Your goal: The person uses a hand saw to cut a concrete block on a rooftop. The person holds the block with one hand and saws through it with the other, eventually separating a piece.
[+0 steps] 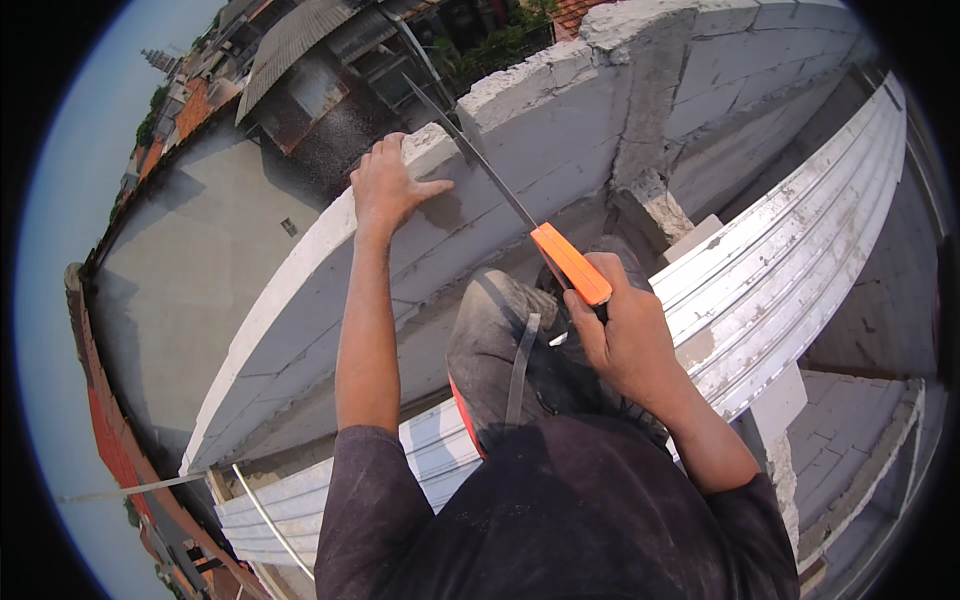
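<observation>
- Two hands are at work on a block wall (560, 130) high above neighbouring roofs.
- Left hand (388, 187) lies spread and flat on the wall's top edge, fingers over the far side, thumb pointing toward the saw.
- Right hand (622, 335) is wrapped tight around the orange handle (570, 263) of a saw (480, 155).
- Saw blade slants up and away from the handle, crossing the wall's top edge just right of the left hand; its tip reaches past the wall.
- Person's knee (500, 330) in dusty dark trousers sits between both arms, near the wall's inner face.
- White corrugated sheets (790, 260) run along the right, beside the right hand.
</observation>
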Action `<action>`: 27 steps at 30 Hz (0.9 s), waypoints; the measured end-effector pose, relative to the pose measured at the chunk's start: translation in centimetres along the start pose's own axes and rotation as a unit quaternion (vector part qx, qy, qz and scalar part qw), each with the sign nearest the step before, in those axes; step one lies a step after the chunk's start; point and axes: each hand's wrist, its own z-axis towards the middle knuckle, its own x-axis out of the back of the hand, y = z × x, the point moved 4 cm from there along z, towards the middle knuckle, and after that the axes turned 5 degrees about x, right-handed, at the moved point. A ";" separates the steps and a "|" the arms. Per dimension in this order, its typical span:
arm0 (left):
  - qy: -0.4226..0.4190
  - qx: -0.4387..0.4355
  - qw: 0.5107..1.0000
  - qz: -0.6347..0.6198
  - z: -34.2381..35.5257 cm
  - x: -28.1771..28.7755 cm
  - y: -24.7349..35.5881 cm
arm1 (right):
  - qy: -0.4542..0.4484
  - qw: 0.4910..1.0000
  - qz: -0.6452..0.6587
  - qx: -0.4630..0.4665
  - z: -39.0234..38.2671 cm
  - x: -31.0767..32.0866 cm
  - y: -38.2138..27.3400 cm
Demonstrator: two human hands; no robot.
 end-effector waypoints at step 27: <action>0.002 -0.010 1.000 -0.005 0.3 -0.2 -0.1 | 0.017 0.958 0.267 -0.104 5.6 -0.9 4.4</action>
